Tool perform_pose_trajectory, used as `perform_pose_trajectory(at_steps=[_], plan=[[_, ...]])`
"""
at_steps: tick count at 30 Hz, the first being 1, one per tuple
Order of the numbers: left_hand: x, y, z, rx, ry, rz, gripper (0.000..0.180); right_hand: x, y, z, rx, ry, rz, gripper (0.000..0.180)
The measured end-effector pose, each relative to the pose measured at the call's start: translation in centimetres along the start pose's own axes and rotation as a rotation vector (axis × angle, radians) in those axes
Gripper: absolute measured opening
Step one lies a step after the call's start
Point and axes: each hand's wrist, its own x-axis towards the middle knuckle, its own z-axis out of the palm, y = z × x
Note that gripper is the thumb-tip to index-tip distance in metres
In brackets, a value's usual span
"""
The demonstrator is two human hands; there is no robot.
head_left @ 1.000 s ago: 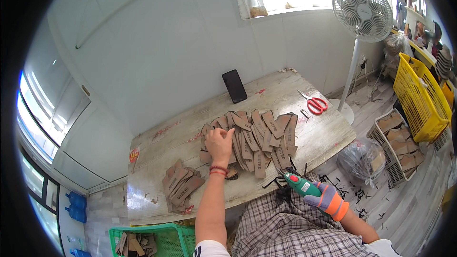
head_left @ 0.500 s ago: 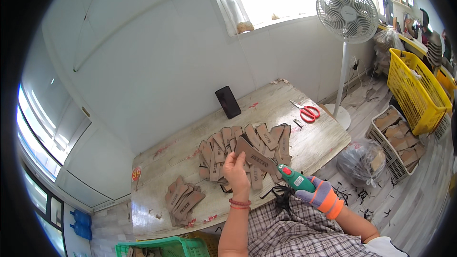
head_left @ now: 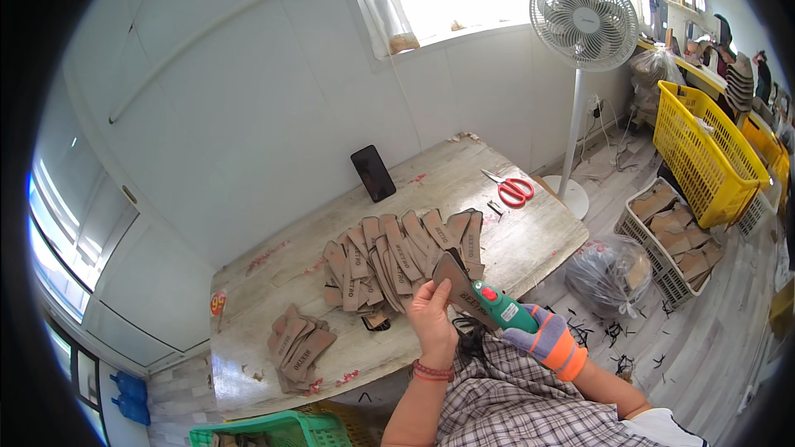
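Note:
My left hand [head_left: 432, 319] holds a brown insole-shaped leather piece [head_left: 454, 275] up in front of me, just off the near edge of the wooden table [head_left: 530, 236]. My right hand [head_left: 545, 338], in a purple and orange glove, grips a green hand-held power tool [head_left: 498, 305] whose tip touches the piece. A fanned spread of several like brown pieces [head_left: 397, 257] lies on the table just beyond my hands. A smaller stack of brown pieces [head_left: 296, 349] sits at the table's near left.
Red-handled scissors [head_left: 513, 190] and a black phone [head_left: 373, 173] leaning on the wall are on the table. A standing fan [head_left: 585, 23], a yellow basket [head_left: 705, 151], a crate of brown pieces [head_left: 675, 236] and a plastic bag [head_left: 609, 269] stand at right. A green crate [head_left: 265, 432] is below.
My left hand has lifted one brown piece off the spread and drawn it back toward me. My right hand has brought the green tool up to the piece.

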Motion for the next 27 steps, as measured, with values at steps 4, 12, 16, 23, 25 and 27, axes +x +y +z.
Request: perform_pose_trajectory(at_steps=[4, 12, 16, 23, 25, 27], plan=[[-0.7, -0.5, -0.2, 0.004, -0.031, -0.053, 0.003, -0.4, -0.8, 0.0, 0.047, 0.001, -0.001, 0.05], [-2.0, -1.8, -1.1, 0.094, -0.068, -0.103, 0.008, -0.5, -0.7, -0.3, 0.014, 0.019, -0.04, 0.049], [-2.6, -2.1, -1.9, 0.149, -0.109, -0.095, 0.011, -0.4, -0.5, -0.4, 0.04, 0.003, -0.028, 0.052], [-2.5, 0.0, -1.7, 0.266, -0.144, -0.039, 0.011, -0.4, -0.4, -0.9, 0.038, -0.022, -0.009, 0.058], [-2.2, 0.3, -2.1, 0.283, -0.159, -0.017, 0.011, -0.4, -0.4, -1.0, 0.037, -0.03, -0.006, 0.059], [-1.9, 0.5, -2.2, 0.305, -0.176, -0.011, 0.011, -0.5, -0.3, -1.1, 0.042, -0.032, -0.007, 0.06]])
